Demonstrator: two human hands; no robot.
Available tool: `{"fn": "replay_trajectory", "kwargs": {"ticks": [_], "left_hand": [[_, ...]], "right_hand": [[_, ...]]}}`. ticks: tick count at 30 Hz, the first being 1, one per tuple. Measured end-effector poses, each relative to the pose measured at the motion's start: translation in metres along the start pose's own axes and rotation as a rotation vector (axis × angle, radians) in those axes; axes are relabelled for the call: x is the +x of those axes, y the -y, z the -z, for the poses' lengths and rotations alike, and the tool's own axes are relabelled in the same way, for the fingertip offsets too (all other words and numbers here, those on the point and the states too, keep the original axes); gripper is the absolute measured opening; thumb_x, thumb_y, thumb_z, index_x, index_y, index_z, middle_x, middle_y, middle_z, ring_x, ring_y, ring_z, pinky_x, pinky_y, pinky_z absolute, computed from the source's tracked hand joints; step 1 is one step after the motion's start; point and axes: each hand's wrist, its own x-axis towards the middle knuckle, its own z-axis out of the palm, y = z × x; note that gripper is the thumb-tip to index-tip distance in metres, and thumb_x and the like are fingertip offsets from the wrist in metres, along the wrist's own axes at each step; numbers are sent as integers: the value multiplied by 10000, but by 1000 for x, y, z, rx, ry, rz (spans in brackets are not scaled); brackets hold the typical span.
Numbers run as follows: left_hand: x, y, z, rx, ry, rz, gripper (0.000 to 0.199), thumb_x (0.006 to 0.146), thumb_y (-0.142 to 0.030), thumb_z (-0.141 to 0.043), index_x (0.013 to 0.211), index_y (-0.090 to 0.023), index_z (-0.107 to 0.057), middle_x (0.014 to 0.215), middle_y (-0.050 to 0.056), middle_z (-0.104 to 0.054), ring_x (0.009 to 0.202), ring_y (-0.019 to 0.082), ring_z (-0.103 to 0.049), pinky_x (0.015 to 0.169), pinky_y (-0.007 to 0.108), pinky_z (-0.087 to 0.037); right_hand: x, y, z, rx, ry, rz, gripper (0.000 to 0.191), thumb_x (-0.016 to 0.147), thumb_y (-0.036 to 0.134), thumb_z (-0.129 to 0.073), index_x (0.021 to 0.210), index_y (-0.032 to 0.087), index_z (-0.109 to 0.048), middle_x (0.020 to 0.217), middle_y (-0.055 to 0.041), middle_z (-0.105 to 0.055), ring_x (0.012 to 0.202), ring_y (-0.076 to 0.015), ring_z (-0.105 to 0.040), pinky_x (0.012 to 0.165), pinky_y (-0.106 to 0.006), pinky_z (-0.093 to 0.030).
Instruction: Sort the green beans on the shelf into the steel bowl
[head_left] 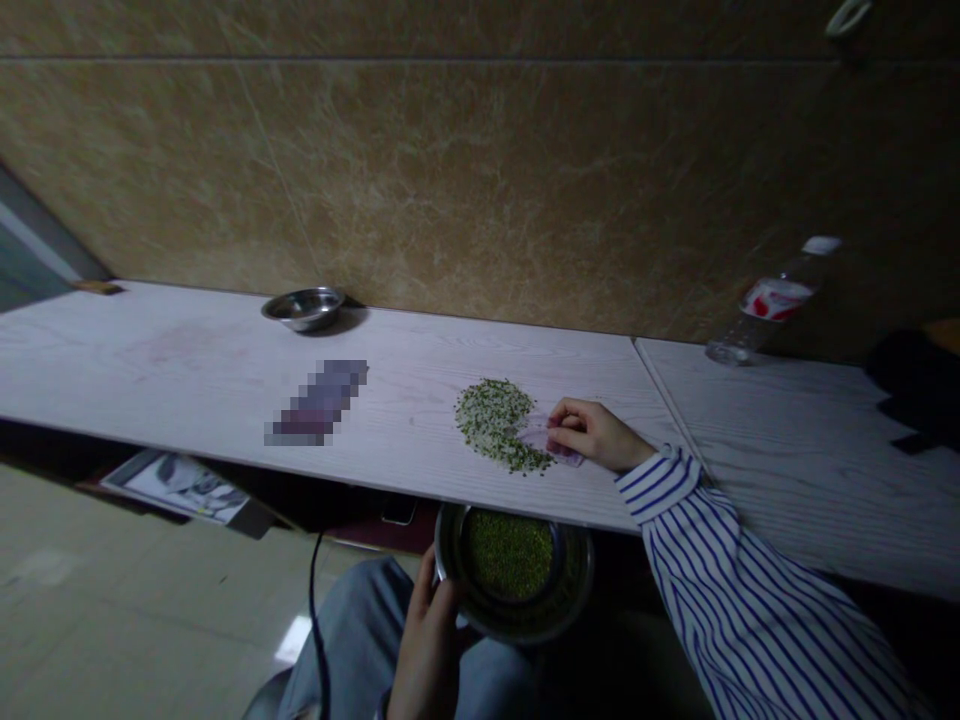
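My right hand (596,434) pinches a thin, see-through pinkish piece (534,432) whose edge touches a pile of mixed white and green grains (495,415) on the pale wooden table (405,400). Below the table's front edge, my left hand (435,610) grips the left rim of a metal bowl (577,590) above my lap. Green beans (510,555) lie inside this bowl. The exact shape of the piece in my right hand is partly hidden by the fingers.
A small metal bowl (306,308) sits near the wall at the back left, behind a pixelated flat object (319,402). At the back right stands a plastic bottle (772,300), with a dark object (919,385) beyond it. A black cable (315,610) hangs by my left leg.
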Motion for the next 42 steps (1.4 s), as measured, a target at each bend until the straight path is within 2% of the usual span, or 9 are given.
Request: {"fn": "replay_trajectory", "kwargs": {"ticks": [8, 21, 25, 30, 32, 37, 42], "left_hand": [[0, 2, 1, -6, 30, 9, 630, 785, -329, -529, 1382, -341, -328, 1316, 36, -495, 1013, 190, -531, 742, 279, -473], [-3, -1, -2, 5, 16, 10, 603, 775, -292, -522, 1358, -329, -376, 1308, 38, -507, 1023, 193, -533, 752, 289, -473], [-4, -2, -2, -10, 12, 17, 602, 769, -278, -520, 1353, -326, -382, 1357, 33, -457, 1052, 194, -515, 749, 280, -471], [-4, -2, -2, -5, 4, 26, 631, 766, -266, -515, 1371, -320, -347, 1352, 40, -458, 1026, 189, -520, 725, 266, -473], [-4, -2, -2, 2, 2, 19, 630, 767, -272, -516, 1373, -313, -349, 1358, 50, -453, 1029, 195, -524, 718, 264, -475], [-5, -2, -1, -12, 23, 11, 642, 753, -271, -531, 1371, -320, -361, 1302, 54, -514, 1021, 201, -543, 717, 270, -478], [-7, -4, -1, -5, 22, -8, 634, 742, -285, -550, 1356, -319, -396, 1255, 53, -556, 1024, 204, -552, 732, 282, -484]], "right_hand": [[-3, 1, -2, -13, 29, 6, 175, 712, 304, -615, 774, 182, -506, 647, -22, -651, 582, -131, -583, 554, -258, -442], [-3, 2, -1, 9, 37, 18, 174, 694, 305, -630, 752, 188, -514, 636, -18, -657, 550, -119, -570, 521, -242, -430], [1, -1, 2, 14, -45, 8, 171, 698, 304, -616, 774, 183, -521, 653, -22, -662, 560, -117, -572, 535, -242, -441], [11, -15, 14, -67, -326, 27, 146, 710, 302, -578, 773, 188, -513, 647, -22, -651, 522, -112, -542, 491, -233, -408], [14, -21, 19, -99, -387, 25, 136, 712, 302, -572, 762, 192, -510, 642, -20, -649, 516, -115, -541, 483, -231, -395], [14, -27, 26, -111, -409, 4, 103, 701, 277, -561, 720, 198, -497, 601, -12, -631, 531, -127, -567, 477, -226, -389], [10, -21, 24, -82, -317, -3, 98, 683, 258, -570, 712, 194, -502, 588, -15, -640, 519, -123, -563, 489, -235, -422]]}}
